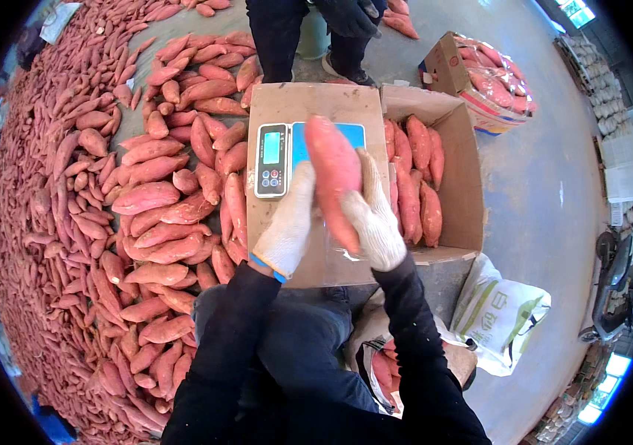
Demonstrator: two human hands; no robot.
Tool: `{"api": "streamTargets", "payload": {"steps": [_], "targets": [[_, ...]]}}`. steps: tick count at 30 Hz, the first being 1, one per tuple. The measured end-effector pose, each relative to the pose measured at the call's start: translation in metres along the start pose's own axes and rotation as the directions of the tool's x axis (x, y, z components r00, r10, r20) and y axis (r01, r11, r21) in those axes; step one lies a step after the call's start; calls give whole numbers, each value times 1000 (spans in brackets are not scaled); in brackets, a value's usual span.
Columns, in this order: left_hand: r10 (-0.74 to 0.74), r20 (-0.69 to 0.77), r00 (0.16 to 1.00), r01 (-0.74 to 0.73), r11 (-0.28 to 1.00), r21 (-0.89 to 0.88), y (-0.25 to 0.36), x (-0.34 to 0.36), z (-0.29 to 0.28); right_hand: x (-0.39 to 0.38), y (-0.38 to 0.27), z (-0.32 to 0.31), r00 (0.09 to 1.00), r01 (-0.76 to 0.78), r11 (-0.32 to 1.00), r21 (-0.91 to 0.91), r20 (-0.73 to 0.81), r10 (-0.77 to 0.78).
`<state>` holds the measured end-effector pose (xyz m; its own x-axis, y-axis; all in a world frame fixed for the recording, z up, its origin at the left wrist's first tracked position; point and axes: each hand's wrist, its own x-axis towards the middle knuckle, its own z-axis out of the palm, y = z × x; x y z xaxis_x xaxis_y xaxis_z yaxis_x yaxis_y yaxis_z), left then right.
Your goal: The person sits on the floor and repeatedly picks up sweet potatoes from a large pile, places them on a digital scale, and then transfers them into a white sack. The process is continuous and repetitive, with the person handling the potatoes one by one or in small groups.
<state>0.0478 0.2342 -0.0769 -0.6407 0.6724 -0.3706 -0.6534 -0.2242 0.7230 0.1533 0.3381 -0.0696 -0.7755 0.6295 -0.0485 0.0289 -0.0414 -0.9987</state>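
One large pink-red sweet potato (331, 174) is held up over a digital scale (272, 159), tilted with its far end to the left. My right hand (373, 222), in a white knit glove, grips its right side, thumb on top. Along its left side lies my left hand (292, 221), gloved alike, its fingers partly hidden behind the root. Beneath is the scale's blue weighing plate (351, 134), largely covered by the sweet potato. The scale rests on a cardboard surface (316, 104), its lit display at the left.
An open carton (465, 170) of sweet potatoes adjoins the scale's right side. A huge sweet potato heap (57, 222) spreads leftward. A filled carton (494, 85) stands far right; a white sack (498, 315) lies near right. Across from me stands a person (279, 37) in dark trousers.
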Motion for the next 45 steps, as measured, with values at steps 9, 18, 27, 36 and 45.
{"api": "streamTargets", "payload": {"steps": [9, 18, 27, 36, 45], "targets": [[331, -373, 867, -348, 937, 23, 50, 11, -44, 48, 7, 45, 943, -33, 713, -700, -259, -211], [389, -414, 823, -408, 912, 47, 75, 0, -66, 71, 36, 69, 927, -66, 273, -960, -160, -338], [350, -452, 820, -443, 889, -115, 79, 5, -74, 71, 23, 76, 935, -44, 236, -971, -124, -333], [333, -458, 824, -443, 883, -156, 83, 7, -78, 78, 19, 62, 917, -42, 316, -948, -162, -364], [335, -455, 825, -453, 874, -178, 81, 3, -80, 79, 12, 59, 922, -93, 309, -947, -199, -333]]}}
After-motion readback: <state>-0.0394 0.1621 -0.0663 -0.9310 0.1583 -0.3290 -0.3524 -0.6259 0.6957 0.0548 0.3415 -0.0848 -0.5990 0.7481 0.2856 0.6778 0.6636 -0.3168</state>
